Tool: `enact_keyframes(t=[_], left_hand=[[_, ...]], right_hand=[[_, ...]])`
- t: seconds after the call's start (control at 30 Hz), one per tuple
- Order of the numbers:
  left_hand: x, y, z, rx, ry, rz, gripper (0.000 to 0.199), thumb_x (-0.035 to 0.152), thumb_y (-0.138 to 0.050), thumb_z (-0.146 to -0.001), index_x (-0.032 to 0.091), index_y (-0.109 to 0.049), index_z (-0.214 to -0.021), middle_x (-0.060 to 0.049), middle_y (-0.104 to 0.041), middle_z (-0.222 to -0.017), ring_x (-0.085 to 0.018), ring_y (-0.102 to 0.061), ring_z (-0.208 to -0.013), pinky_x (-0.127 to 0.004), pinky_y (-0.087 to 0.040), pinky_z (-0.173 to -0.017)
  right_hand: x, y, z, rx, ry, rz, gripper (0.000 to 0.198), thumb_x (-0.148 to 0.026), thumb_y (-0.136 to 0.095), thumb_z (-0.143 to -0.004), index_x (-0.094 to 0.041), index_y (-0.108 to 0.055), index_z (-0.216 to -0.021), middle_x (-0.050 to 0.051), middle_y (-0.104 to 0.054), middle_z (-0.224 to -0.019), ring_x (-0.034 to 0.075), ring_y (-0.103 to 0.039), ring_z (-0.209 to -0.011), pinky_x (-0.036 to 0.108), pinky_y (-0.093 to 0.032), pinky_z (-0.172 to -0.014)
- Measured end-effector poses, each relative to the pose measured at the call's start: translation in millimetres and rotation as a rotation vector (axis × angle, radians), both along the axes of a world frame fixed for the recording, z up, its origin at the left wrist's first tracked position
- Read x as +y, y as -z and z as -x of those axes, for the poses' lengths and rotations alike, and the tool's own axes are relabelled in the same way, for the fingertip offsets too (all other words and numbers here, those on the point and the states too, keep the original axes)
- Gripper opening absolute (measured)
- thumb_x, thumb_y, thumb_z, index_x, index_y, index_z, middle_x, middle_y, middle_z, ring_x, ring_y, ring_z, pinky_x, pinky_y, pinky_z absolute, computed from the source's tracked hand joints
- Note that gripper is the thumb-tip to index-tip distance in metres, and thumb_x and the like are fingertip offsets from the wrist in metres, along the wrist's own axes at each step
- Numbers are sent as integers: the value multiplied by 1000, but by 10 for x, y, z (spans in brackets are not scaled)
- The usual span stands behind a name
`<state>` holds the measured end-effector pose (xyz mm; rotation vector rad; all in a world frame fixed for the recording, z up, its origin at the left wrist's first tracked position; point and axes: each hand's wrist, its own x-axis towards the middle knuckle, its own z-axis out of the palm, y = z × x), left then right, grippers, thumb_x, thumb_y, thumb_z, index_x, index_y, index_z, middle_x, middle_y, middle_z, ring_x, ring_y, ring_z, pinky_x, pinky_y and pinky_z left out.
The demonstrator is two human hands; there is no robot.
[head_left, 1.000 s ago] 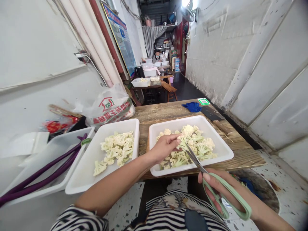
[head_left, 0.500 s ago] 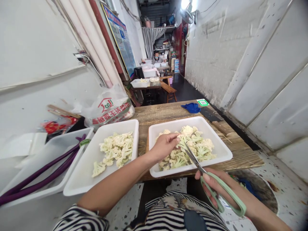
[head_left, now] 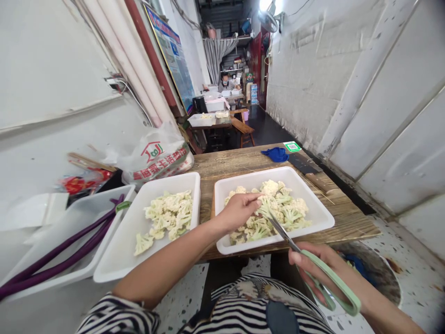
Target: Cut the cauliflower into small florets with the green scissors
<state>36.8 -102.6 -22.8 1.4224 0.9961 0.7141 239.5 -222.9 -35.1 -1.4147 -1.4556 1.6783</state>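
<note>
My left hand (head_left: 241,211) is closed, thumb and fingers pinching a cauliflower floret (head_left: 266,204) above the right white tray (head_left: 318,215). Scissors with pale green handles (head_left: 333,278) are in my right hand (head_left: 313,262); their blades slant up and left to the floret's stem, and the tips are partly lost among the pieces. Cut cauliflower (head_left: 292,213) is heaped in this tray. More florets (head_left: 170,213) lie in the left white tray (head_left: 116,253), one of them apart near its front.
Long purple stalks (head_left: 66,250) lie in a further tray at the far left. A plastic bag (head_left: 156,155) stands behind the trays. On the table's right are a blue cloth (head_left: 276,154) and a knife (head_left: 314,178). A person (head_left: 225,83) sits at a distant table.
The scissors have shifted slightly right and back from the floret, and the blades look closer together. My left hand stays on the floret.
</note>
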Motion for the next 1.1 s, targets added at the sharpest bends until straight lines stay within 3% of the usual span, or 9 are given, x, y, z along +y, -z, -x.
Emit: enact_keyframes(t=[0.17, 0.33, 0.43, 0.5, 0.7, 0.83, 0.93, 1.0, 1.1], left_hand=[[101, 43, 15, -6, -48, -9, 24, 24, -65, -80, 15, -73, -100, -5, -72, -93, -19, -64, -88, -34, -55, -84], [268, -44, 141, -294, -184, 245, 15, 19, -63, -83, 14, -61, -97, -2, -65, -85, -13, -66, -76, -38, -55, -86], [225, -92, 119, -389, -159, 323, 17, 21, -67, -81, 17, -53, -90, 1, -60, -82, -11, -65, -71, -38, -55, -87], [130, -101, 49, -391, -125, 284, 22, 25, -69, -80, 18, -51, -92, 2, -57, -80, -9, -63, -71, -36, -55, -86], [-109, -43, -74, -209, -66, -105, 27, 38, -65, -82, 20, -53, -99, 0, -54, -94, -9, -55, -78, -23, -52, -71], [-142, 35, -22, -62, 28, -350, 30, 38, -58, -88, 21, -52, -112, -7, -59, -110, -16, -59, -98, -29, -50, -83], [-154, 74, 5, 108, 78, -666, 44, 36, -65, -84, 23, -52, -124, -13, -48, -136, -26, -47, -127, -38, -44, -100], [-142, 74, 10, 178, 103, -892, 32, 31, -64, -85, 22, -60, -116, -14, -45, -140, -26, -44, -131, -38, -42, -103], [-96, 26, 5, 188, 225, -1087, 17, 25, -54, -91, 19, -66, -102, -14, -55, -128, -22, -52, -123, -37, -43, -102]], right_hand=[[39, 9, 68, -30, 30, 58, 46, -64, -60, -80, -20, -50, -73, -9, -43, -43, 7, -39, -29, 17, -29, -31], [40, -28, -93, 102, -50, -3, 44, -64, -52, -86, -20, -51, -87, -4, -55, -53, 11, -51, -41, 21, -42, -40], [147, -96, -83, 235, 90, -164, 45, -62, -56, -85, -20, -53, -100, -4, -56, -52, 14, -54, -44, 24, -46, -44], [268, -160, 9, 237, 226, -225, 41, -57, -65, -81, -20, -56, -95, -5, -55, -51, 14, -55, -43, 24, -46, -43], [525, -225, 271, 248, 291, -153, 43, -50, -72, -73, -19, -50, -53, -4, -49, -37, 11, -48, -31, 20, -37, -33], [545, -130, 283, 303, 306, -102, 43, -51, -67, -75, -18, -51, -52, -4, -49, -39, 10, -47, -31, 20, -38, -33], [561, -77, 273, 347, 302, -70, 42, -52, -64, -76, -17, -54, -54, -3, -51, -43, 10, -47, -32, 21, -40, -34], [572, -65, 271, 357, 304, -69, 42, -52, -64, -75, -17, -55, -55, -4, -51, -44, 10, -47, -32, 21, -41, -35], [575, -70, 269, 340, 308, -77, 42, -50, -65, -74, -17, -54, -51, -4, -50, -40, 9, -47, -31, 19, -38, -34]])
